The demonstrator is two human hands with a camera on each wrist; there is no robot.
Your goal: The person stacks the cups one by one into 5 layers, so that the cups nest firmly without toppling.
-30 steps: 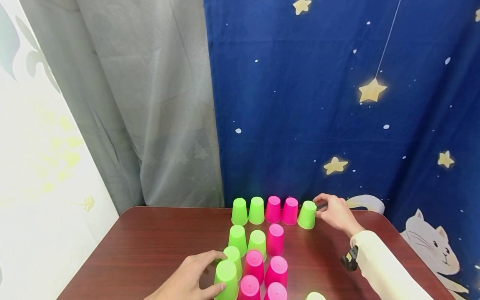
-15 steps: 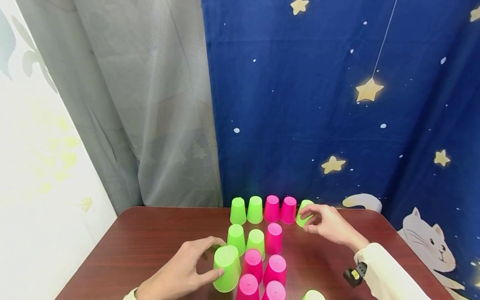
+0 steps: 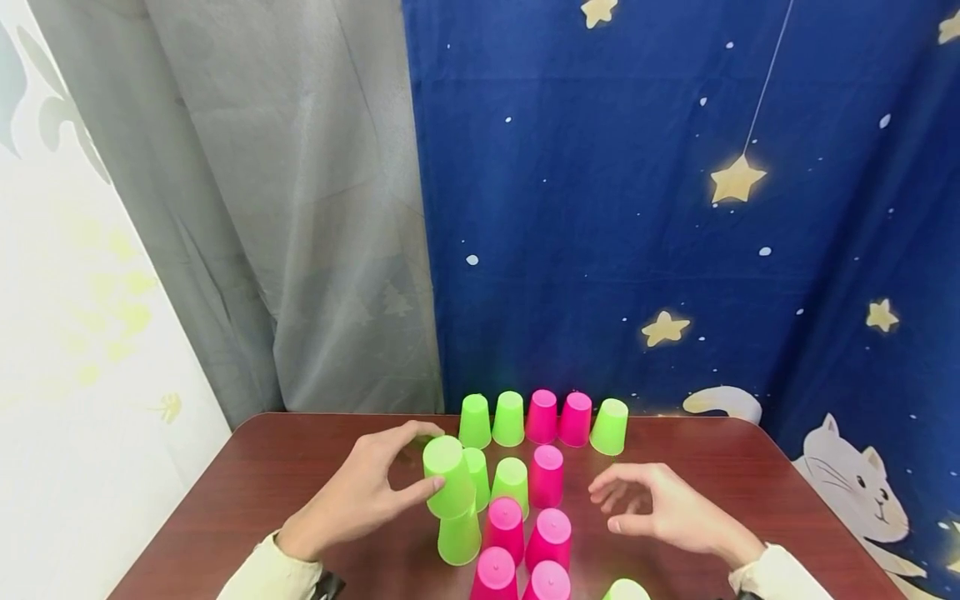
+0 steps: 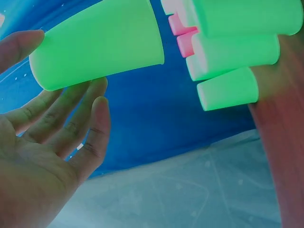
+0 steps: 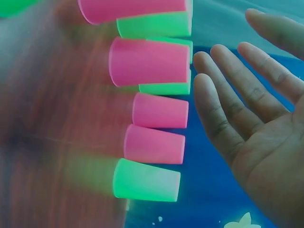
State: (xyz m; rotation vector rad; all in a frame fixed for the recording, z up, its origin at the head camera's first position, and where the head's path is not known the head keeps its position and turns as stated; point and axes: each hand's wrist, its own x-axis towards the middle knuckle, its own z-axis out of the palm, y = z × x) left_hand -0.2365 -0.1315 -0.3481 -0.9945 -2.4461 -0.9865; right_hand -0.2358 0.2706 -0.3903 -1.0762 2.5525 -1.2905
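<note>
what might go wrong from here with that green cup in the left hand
The raised green cup might slip, as the left hand seems to hold it just by thumb and fingers.
If lowered carelessly, it could knock the lower green cup it overlaps in the head view.
The right hand, beside the pink cups, might tip one if it swings inward.
</note>
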